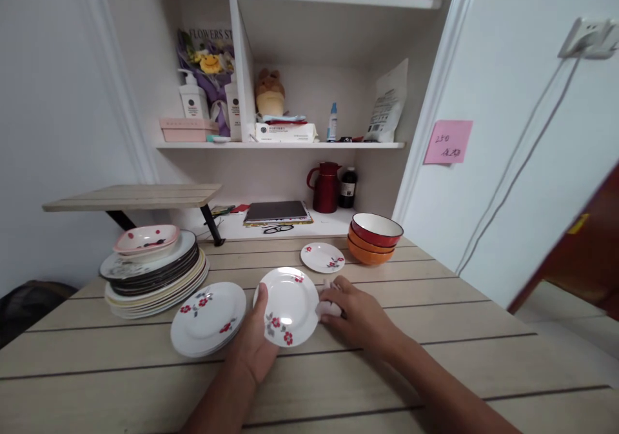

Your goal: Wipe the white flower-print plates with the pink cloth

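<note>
My left hand (258, 334) grips a small white plate (294, 298) with red flowers and grey leaves, its thumb over the left rim. The plate is tilted up towards me above the wooden table (309, 389). At its right rim, my right hand (355, 311) is closed on a crumpled white tissue (329, 306), which may be a cloth. To the left lies a short stack of matching flowered plates (207, 318). Behind the held plate, a single flowered plate (322, 257) rests on the table.
A tall stack of plates (159, 279) topped by a pink-rimmed dish (146, 237) stands at the left, near a raised wooden stand (130, 195). Red and orange bowls (373, 237) are stacked at the back right. Behind are glasses (278, 229), a laptop (275, 211) and a red jug (326, 189).
</note>
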Demonstrator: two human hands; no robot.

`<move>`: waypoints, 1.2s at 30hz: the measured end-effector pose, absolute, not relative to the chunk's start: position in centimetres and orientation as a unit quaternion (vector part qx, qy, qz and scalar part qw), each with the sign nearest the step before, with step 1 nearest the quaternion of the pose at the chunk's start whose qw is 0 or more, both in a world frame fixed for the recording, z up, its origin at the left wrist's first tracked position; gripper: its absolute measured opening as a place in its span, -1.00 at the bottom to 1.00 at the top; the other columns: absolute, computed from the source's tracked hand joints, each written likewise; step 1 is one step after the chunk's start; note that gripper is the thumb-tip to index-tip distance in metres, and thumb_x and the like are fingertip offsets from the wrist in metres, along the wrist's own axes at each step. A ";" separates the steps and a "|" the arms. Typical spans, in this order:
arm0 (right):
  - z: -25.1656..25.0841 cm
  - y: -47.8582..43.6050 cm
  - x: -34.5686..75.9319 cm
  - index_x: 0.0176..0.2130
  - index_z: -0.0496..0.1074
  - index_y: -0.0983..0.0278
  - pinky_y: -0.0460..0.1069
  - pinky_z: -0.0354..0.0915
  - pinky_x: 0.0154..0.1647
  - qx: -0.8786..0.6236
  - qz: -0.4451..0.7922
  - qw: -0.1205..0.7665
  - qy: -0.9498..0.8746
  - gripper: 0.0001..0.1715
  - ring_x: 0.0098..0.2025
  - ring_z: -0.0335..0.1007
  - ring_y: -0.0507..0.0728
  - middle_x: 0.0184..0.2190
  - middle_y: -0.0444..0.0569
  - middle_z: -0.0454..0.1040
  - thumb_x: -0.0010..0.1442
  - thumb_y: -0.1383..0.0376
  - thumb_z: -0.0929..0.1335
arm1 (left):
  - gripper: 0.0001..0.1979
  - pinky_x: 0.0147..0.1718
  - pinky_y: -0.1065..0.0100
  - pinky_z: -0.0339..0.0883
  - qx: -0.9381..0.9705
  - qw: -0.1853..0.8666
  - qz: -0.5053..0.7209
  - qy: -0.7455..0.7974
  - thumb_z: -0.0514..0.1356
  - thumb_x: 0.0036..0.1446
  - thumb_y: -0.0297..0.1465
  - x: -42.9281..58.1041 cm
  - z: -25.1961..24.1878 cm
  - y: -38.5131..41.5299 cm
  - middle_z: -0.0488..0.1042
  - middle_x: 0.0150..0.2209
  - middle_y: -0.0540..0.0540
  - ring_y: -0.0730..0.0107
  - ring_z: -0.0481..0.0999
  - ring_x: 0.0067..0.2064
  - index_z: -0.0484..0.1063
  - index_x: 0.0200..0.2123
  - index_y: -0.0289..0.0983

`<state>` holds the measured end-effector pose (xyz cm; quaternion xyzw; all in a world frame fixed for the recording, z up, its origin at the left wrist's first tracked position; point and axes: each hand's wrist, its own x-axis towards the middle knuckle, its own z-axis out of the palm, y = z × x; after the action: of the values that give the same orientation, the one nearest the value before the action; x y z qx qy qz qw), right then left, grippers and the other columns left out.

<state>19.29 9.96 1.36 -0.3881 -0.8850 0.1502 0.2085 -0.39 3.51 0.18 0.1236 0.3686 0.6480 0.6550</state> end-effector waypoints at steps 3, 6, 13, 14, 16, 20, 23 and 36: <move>1.6 9.7 19.0 -0.12 0.47 0.08 0.00 0.29 -0.16 -0.394 0.157 0.313 -0.850 -0.73 -0.18 0.36 0.13 -0.15 -0.05 0.35 0.14 0.27 0.36 | -0.54 0.04 0.10 0.35 0.128 0.635 0.668 0.365 0.11 0.22 -0.22 -0.2 0.1 3.6 0.53 -0.04 -0.31 0.12 0.52 0.01 0.36 0.09 -0.38; 1.9 9.3 18.8 -0.07 0.44 0.09 0.04 0.28 -0.05 -0.371 0.158 0.427 -0.809 -0.70 -0.08 0.32 0.16 -0.14 -0.03 0.35 0.18 0.30 0.33 | -0.55 0.03 0.09 0.36 0.141 0.641 0.664 0.358 0.13 0.20 -0.24 -0.2 -0.3 3.7 0.53 -0.05 -0.32 0.10 0.51 0.01 0.36 0.08 -0.39; 1.3 9.4 18.6 -0.01 0.43 0.06 0.05 0.30 -0.09 -0.371 0.132 0.402 -0.827 -0.67 -0.04 0.33 0.18 -0.05 0.01 0.31 0.21 0.26 0.30 | -0.51 0.06 0.12 0.31 0.156 0.693 0.629 0.317 0.15 0.19 -0.23 0.5 -0.4 3.6 0.52 -0.03 -0.32 0.10 0.50 0.02 0.33 0.11 -0.39; 1.2 9.4 18.6 -0.03 0.44 0.04 0.04 0.30 -0.12 -0.384 0.122 0.380 -0.833 -0.68 -0.08 0.35 0.17 -0.06 0.00 0.32 0.21 0.24 0.31 | -0.50 0.07 0.12 0.31 0.154 0.698 0.627 0.310 0.15 0.19 -0.23 0.7 -0.3 3.6 0.52 -0.03 -0.32 0.10 0.50 0.02 0.33 0.12 -0.40; 1.2 9.2 18.6 -0.06 0.46 0.03 0.02 0.29 -0.19 -0.402 0.102 0.333 -0.847 -0.71 -0.16 0.37 0.15 -0.11 -0.02 0.34 0.20 0.20 0.32 | -0.49 0.06 0.13 0.30 0.150 0.702 0.630 0.298 0.14 0.19 -0.22 1.0 -0.1 3.4 0.53 -0.05 -0.32 0.10 0.51 0.01 0.32 0.12 -0.40; 1.2 7.4 17.8 -0.13 0.47 0.06 -0.04 0.23 -0.26 -0.361 0.092 0.237 -0.897 -0.78 -0.27 0.38 0.09 -0.22 -0.06 0.38 0.22 0.18 0.30 | -0.49 -0.02 0.15 0.34 0.143 0.703 0.635 0.287 0.09 0.22 -0.18 1.0 0.2 3.2 0.55 -0.10 -0.32 0.10 0.54 -0.07 0.33 0.11 -0.41; 1.1 5.7 16.5 -0.13 0.44 0.10 -0.06 0.18 -0.32 -0.317 0.089 0.189 -0.925 -0.76 -0.31 0.36 0.09 -0.24 -0.07 0.40 0.22 0.10 0.29 | -0.48 -0.12 0.20 0.38 0.153 0.716 0.611 0.302 0.09 0.20 -0.14 0.6 0.0 3.1 0.58 -0.20 -0.30 0.13 0.57 -0.18 0.37 0.07 -0.42; 0.9 9.2 16.6 -0.08 0.45 0.08 0.05 0.12 -0.17 -0.363 -0.015 0.302 -0.882 -0.75 -0.18 0.27 0.16 -0.23 -0.02 0.39 0.27 0.24 0.27 | -0.46 0.06 0.16 0.24 0.135 0.754 0.595 0.242 0.07 0.22 -0.13 3.1 0.0 3.0 0.53 -0.04 -0.26 0.13 0.51 -0.01 0.30 0.15 -0.34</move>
<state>16.58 9.20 0.92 -0.3626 -0.8817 -0.0153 0.3015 3.08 2.97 0.02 0.1348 0.2424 0.5950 0.7543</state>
